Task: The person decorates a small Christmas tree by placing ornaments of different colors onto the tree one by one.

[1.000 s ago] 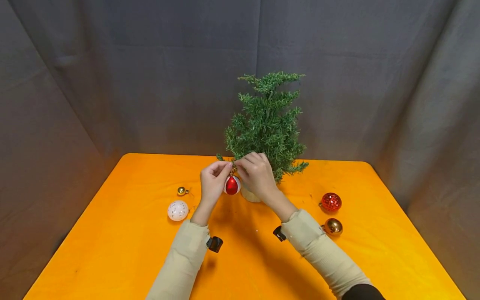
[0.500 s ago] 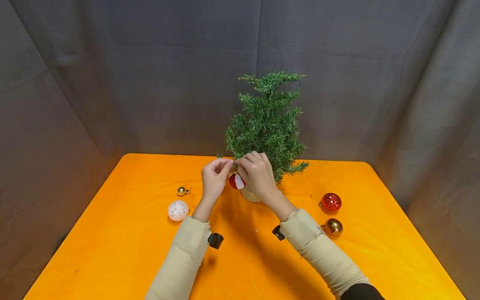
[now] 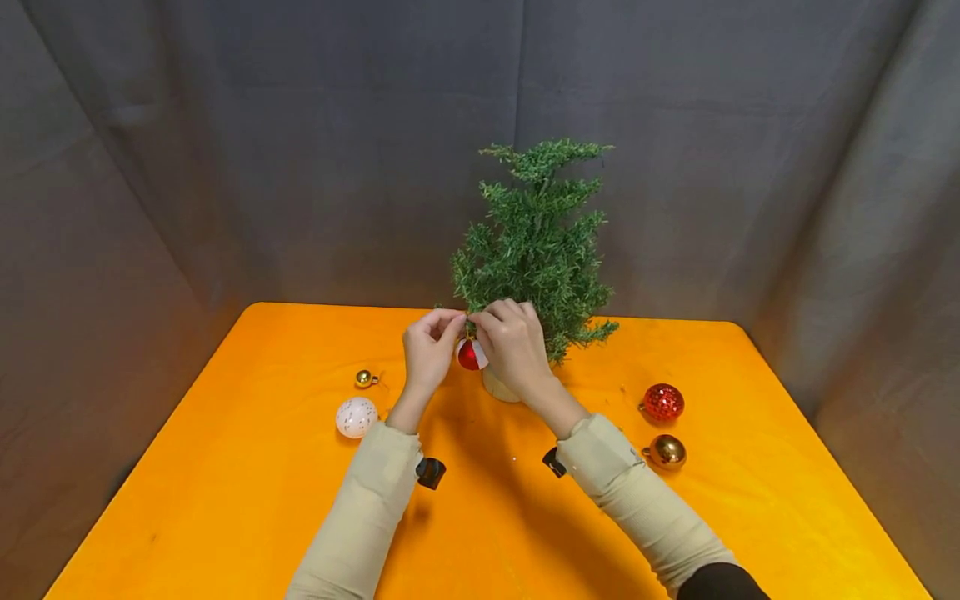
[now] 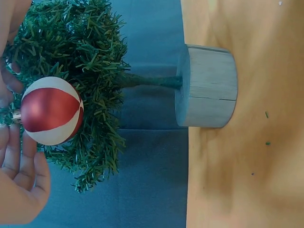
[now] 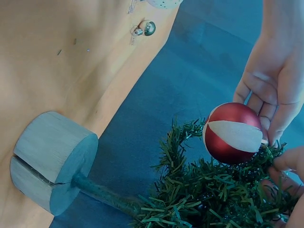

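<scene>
A red and white Christmas bauble [image 3: 471,355] hangs by its cap just below a low left branch of a small artificial Christmas tree [image 3: 536,242]. My left hand [image 3: 429,350] pinches at the bauble's hanging loop, with the fingertips just above the cap; the loop itself is too fine to make out. From the other side, my right hand [image 3: 513,342] pinches the branch [image 5: 271,153] beside the left fingertips. In the left wrist view the bauble [image 4: 51,110] hangs between both hands, its silvery cap against the green branch tip. The tree's round wooden base [image 4: 209,86] stands on the table.
On the orange-covered table [image 3: 247,500], a small gold bauble [image 3: 363,379] and a white speckled one [image 3: 356,417] lie at left. A glittery red bauble [image 3: 663,402] and a copper-gold bauble [image 3: 667,452] lie at right. Grey curtain [image 3: 337,167] hangs behind.
The bauble has shifted slightly right and up and has turned on its loop. My left hand has moved a little up and right; the right hand stays nearly in place.
</scene>
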The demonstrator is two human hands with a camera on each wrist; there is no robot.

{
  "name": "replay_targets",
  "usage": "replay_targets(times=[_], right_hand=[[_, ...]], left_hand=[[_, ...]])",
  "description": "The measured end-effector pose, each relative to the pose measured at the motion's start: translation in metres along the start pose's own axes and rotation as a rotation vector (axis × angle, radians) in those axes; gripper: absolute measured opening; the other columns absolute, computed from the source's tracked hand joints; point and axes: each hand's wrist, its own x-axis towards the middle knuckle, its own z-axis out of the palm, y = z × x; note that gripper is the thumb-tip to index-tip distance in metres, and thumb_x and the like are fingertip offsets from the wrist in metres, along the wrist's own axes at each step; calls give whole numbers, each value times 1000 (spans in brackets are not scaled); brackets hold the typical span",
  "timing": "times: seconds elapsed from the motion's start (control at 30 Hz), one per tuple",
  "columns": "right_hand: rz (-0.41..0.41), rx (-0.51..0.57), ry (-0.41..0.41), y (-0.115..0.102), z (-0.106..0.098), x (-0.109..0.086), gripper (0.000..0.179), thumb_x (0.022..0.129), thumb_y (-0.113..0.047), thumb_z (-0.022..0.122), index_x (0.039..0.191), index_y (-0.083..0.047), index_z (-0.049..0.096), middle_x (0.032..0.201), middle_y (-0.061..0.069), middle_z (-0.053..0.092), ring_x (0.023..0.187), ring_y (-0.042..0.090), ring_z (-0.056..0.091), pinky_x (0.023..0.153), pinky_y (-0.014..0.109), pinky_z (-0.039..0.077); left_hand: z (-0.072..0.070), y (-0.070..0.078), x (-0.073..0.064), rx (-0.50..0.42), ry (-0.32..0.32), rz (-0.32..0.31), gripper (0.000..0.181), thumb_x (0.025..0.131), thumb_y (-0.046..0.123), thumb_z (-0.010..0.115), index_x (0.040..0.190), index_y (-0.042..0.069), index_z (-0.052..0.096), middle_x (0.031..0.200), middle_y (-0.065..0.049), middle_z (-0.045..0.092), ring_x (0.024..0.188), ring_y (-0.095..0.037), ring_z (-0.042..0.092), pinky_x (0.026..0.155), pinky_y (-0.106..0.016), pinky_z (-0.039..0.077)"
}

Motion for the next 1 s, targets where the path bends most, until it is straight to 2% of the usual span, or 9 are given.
replay_targets(times=[0.07, 0.23, 0.53, 0.67, 1.0], right_hand=[[1, -5, -1, 0, 0, 0, 10, 79, 2, 62, 80, -3, 71, 74, 9, 61, 67, 21, 54, 60, 30, 37], [3, -8, -6, 1, -1, 0, 10, 79, 2, 62, 81, -2, 71, 75, 9, 61, 67, 21, 54, 60, 30, 37], [4, -18, -26, 1, -1, -2, 9, 78, 1, 64, 80, -3, 71, 75, 8, 64, 67, 22, 55, 59, 31, 37], [1, -13, -35, 1, -2, -3, 8, 77, 1, 65, 79, -4, 71, 74, 7, 64, 67, 21, 55, 58, 31, 36], [-12, -27, -48, 1, -3, -3, 10, 77, 1, 64, 76, -6, 71, 72, 6, 63, 66, 20, 53, 59, 30, 34]], left_hand=[[2, -8, 2, 9, 5, 7, 16, 84, 9, 62, 83, -6, 66, 66, -18, 58, 54, -14, 49, 51, -17, 41], [3, -8, 3, 37, 8, 15, 15, 84, 8, 61, 83, -6, 66, 65, -15, 58, 55, -11, 50, 52, -18, 42], [3, -14, -1, 55, -19, -26, 17, 84, 10, 62, 85, -6, 67, 69, -18, 61, 63, -29, 56, 57, -18, 44], [2, -16, -4, 79, -32, -58, 16, 85, 9, 61, 84, -6, 67, 71, -16, 62, 64, -26, 56, 58, -18, 45], [0, -19, -7, 112, -59, -63, 11, 84, 4, 61, 83, -5, 67, 71, -13, 62, 65, -23, 56, 59, -23, 47]])
